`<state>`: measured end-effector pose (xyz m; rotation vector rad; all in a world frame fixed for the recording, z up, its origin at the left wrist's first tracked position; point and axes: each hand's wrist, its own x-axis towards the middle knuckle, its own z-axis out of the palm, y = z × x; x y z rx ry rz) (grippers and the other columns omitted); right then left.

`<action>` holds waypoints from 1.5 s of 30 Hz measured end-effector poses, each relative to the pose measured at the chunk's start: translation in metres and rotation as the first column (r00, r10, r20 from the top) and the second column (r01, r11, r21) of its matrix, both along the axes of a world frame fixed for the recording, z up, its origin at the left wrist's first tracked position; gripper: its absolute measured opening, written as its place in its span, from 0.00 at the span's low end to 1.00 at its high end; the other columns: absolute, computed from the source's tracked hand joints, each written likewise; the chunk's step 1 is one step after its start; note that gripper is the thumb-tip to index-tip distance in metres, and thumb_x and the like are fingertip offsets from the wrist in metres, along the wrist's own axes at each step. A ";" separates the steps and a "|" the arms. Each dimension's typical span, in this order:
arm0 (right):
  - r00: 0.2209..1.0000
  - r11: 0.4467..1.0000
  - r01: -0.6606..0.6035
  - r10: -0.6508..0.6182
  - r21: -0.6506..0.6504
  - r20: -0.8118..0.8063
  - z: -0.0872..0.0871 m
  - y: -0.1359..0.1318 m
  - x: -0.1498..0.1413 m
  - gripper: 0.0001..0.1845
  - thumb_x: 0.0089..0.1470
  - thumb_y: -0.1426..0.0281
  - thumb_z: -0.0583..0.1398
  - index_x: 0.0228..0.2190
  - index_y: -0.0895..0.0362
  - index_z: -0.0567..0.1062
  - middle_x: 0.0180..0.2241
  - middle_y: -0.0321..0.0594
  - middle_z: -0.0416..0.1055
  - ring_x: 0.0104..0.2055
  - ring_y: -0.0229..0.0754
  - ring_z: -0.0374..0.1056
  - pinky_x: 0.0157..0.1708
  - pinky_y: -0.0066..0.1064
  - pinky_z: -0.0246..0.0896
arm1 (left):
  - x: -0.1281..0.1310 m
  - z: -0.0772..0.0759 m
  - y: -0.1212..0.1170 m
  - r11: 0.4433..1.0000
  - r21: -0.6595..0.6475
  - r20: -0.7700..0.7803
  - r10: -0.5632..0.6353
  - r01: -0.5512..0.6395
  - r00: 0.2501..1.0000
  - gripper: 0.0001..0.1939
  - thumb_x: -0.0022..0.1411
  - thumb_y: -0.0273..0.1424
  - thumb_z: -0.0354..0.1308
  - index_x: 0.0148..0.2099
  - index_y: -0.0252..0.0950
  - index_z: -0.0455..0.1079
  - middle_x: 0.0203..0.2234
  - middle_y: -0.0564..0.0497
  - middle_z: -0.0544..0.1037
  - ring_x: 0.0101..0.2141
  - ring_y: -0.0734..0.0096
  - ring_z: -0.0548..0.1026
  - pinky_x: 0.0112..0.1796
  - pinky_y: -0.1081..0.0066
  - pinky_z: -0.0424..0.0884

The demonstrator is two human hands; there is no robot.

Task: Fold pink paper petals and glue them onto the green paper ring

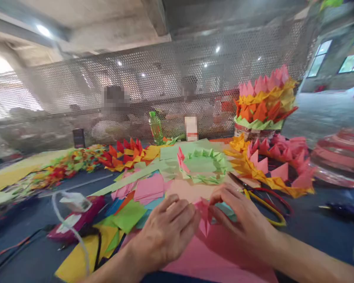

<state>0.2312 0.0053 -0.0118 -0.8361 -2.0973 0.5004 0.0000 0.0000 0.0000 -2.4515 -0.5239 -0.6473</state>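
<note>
Table [318, 245], folded pink paper [205, 218] held between left grip [171, 226] and right grip [243, 216]

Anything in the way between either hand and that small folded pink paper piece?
Nothing visible: the left hand is at the left side of the folded pink paper piece, the right hand at its right. The yellow scissor handle lies right of the right hand, not between.

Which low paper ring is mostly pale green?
The middle ring, beyond the left hand and right hand, with pink at its left edge; the left ring is red and orange, the right ring pink and yellow-orange.
</note>
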 end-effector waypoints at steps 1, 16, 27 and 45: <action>1.000 1.000 -0.003 0.003 0.019 -0.015 0.001 -0.001 0.001 0.05 0.68 0.71 0.55 0.36 0.54 0.68 0.37 0.37 0.67 0.41 0.42 0.63 0.41 0.36 0.58 | 0.000 0.002 -0.004 1.000 0.005 0.013 -0.014 0.014 1.000 0.12 0.73 0.21 0.49 0.48 0.26 0.74 0.37 0.46 0.78 0.40 0.63 0.70 0.48 0.60 0.62; 0.978 0.995 -0.090 0.098 -0.052 0.182 0.001 -0.004 -0.001 0.07 0.59 0.72 0.64 0.38 0.54 0.69 0.40 0.37 0.69 0.43 0.43 0.65 0.44 0.35 0.60 | 0.010 -0.005 -0.012 0.948 -0.160 -0.112 0.260 -0.276 0.959 0.08 0.66 0.19 0.52 0.37 0.33 0.70 0.31 0.49 0.72 0.33 0.60 0.68 0.39 0.59 0.66; 0.966 0.999 -0.019 0.031 -0.049 0.256 -0.014 0.002 -0.001 0.07 0.60 0.76 0.63 0.31 0.57 0.70 0.33 0.38 0.69 0.37 0.42 0.65 0.37 0.33 0.58 | 0.010 -0.012 -0.005 0.865 -0.486 -0.020 0.127 -0.121 0.992 0.10 0.72 0.24 0.50 0.39 0.33 0.71 0.33 0.48 0.73 0.34 0.63 0.69 0.38 0.60 0.68; 0.965 0.992 -0.026 0.056 -0.121 0.256 -0.013 0.003 0.003 0.07 0.62 0.76 0.62 0.31 0.56 0.73 0.33 0.37 0.70 0.38 0.42 0.66 0.37 0.32 0.59 | 0.010 -0.016 0.001 0.687 -0.718 0.304 0.170 0.108 0.937 0.05 0.69 0.24 0.58 0.42 0.37 0.74 0.35 0.51 0.76 0.37 0.67 0.72 0.40 0.66 0.65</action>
